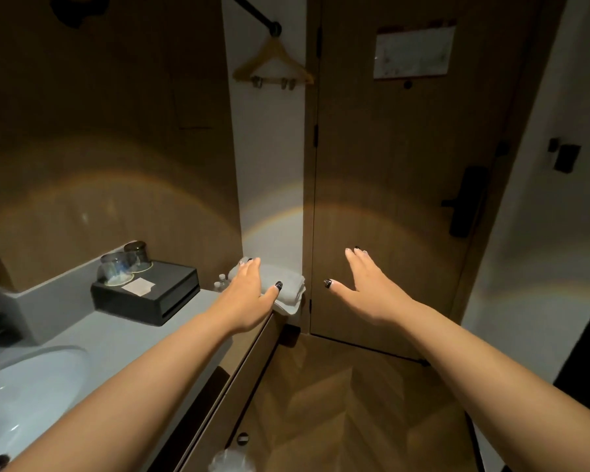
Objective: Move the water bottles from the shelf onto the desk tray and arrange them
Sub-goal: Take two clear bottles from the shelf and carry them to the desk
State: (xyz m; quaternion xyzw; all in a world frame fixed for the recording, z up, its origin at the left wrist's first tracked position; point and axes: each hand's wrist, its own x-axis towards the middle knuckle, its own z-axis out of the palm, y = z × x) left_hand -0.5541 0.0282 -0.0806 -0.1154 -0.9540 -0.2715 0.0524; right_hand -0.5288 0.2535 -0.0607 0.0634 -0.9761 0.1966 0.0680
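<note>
Grey counter (123, 338) holds two small clear white-capped water bottles (220, 282); both hands' grip empty, fingers spread.

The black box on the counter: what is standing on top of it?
On the black box stand two upside-down glasses on round coasters, with a white card beside them. What the box holds inside cannot be seen.

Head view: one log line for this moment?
left hand: open, over towel | right hand: open, empty | water bottles: on counter, untouched
</note>
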